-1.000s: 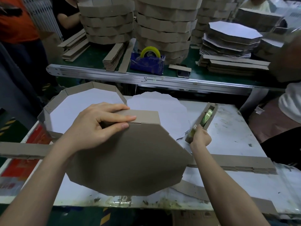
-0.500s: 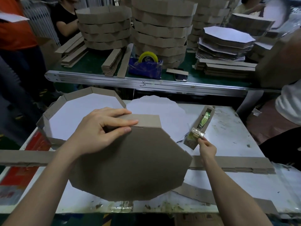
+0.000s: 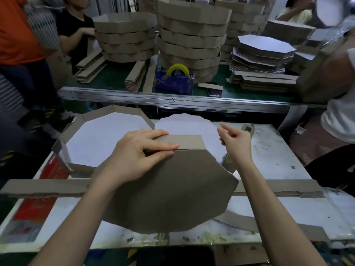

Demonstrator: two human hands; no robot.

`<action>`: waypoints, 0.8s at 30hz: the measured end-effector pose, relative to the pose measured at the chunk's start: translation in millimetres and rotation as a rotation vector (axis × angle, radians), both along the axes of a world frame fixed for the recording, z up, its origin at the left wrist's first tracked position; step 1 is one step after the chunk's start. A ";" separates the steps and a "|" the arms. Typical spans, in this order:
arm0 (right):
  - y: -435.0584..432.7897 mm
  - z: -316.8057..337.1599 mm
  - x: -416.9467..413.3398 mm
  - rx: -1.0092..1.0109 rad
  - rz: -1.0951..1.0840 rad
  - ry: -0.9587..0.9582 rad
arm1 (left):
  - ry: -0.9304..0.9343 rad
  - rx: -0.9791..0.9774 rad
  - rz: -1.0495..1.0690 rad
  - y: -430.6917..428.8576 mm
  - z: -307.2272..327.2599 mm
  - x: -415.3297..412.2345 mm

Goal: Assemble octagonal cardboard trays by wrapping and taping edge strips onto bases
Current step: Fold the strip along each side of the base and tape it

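A brown octagonal base (image 3: 163, 192) lies underside up, tilted toward me on the white table (image 3: 278, 217). An edge strip (image 3: 190, 142) stands along its far edge. My left hand (image 3: 138, 156) grips the strip where it meets the base, index finger along the strip, thumb hidden. My right hand (image 3: 236, 143) hovers just right of that far edge, thumb and fingertips pinched on a short piece of clear tape that barely shows. The small cardboard tape dispenser (image 3: 247, 129) is partly hidden behind this hand.
A finished tray (image 3: 76, 123) sits at the left, white bases (image 3: 188, 123) lie behind my work, and loose strips (image 3: 278, 189) cross the table. Beyond the metal rail (image 3: 172, 98) are tray stacks (image 3: 190, 35) and a blue tape dispenser (image 3: 174, 81). A person (image 3: 338, 120) sits right.
My right hand has left the small dispenser with a piece of tape and moved up and left toward the strip joint. My left hand keeps its hold.
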State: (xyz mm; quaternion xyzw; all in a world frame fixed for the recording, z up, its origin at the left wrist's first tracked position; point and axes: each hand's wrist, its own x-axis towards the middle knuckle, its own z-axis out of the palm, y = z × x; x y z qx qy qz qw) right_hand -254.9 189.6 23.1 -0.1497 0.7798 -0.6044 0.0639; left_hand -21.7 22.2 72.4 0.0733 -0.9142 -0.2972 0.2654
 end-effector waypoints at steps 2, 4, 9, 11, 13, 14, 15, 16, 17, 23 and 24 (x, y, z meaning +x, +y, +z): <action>-10.1 30.8 18.2 -0.004 0.079 0.038 | -0.013 -0.013 -0.013 0.6 2.1 1.9; -17.7 57.8 38.5 -0.041 0.159 -0.009 | -0.039 -0.059 -0.055 -0.6 3.2 5.2; -16.9 106.5 87.4 -0.227 0.270 -0.136 | -0.111 -0.059 -0.109 -7.7 -0.3 18.7; -13.1 113.9 107.8 -0.306 0.350 -0.240 | -0.128 -0.024 -0.104 -8.4 -2.7 20.2; -10.3 114.6 127.5 -0.312 0.386 -0.298 | -0.112 -0.001 -0.110 -7.8 -5.6 20.8; -9.2 112.9 135.9 -0.311 0.387 -0.320 | -0.100 0.000 -0.113 -7.4 -7.5 21.1; -7.5 110.7 143.1 -0.317 0.384 -0.345 | -0.092 0.001 -0.113 -6.8 -9.5 21.6; -5.9 108.3 149.2 -0.328 0.376 -0.368 | -0.087 0.006 -0.111 -6.2 -11.3 22.0; -4.5 106.2 153.9 -0.341 0.361 -0.389 | -0.081 0.014 -0.109 -5.6 -12.4 22.3; 5.4 96.8 171.4 -0.348 0.339 -0.440 | -0.004 -0.021 -0.118 -1.5 -11.5 24.2; 6.5 95.4 173.9 -0.339 0.337 -0.443 | -0.006 -0.030 -0.126 -1.5 -10.8 25.3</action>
